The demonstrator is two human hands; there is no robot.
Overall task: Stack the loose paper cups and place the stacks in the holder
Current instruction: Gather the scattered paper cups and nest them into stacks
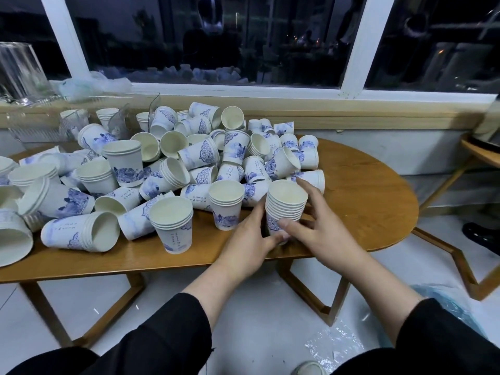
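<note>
while both hands close on one stack, notes as follows.

stack: upright on the table at about 5 o'clock of the pile, many rims showing, tallest one in view.

left hand: at the stack's 8 o'clock, fingers reaching its lower wall; thumb hidden behind the stack, so the grip on that side is only judged, not seen.

right hand: at the stack's 4 o'clock, thumb pressed across the lower front, fingers spread round the far side. hands together, clamped on the same stack from opposite sides.

pile: loose cups and short stacks, many on their sides, filling the table from 9 to 1 o'clock.

near stacks: one short stack just beside the held one at its 9 o'clock; another further toward 8 o'clock.

holder: clear, at about 11 o'clock behind the pile, a few cups seen through its walls; compartments too blurred to tell apart.

step (judged): squaring the stack, then adding or lifting.

how to do well: press low and even from both sides so rims seat level; keep it vertical; lift straight up to avoid clipping the short stack alongside.

risk: squeezing thin paper walls may dent them; a tilted stack could topple into the pile.

progress (judged): early, most cups unstacked.
</note>
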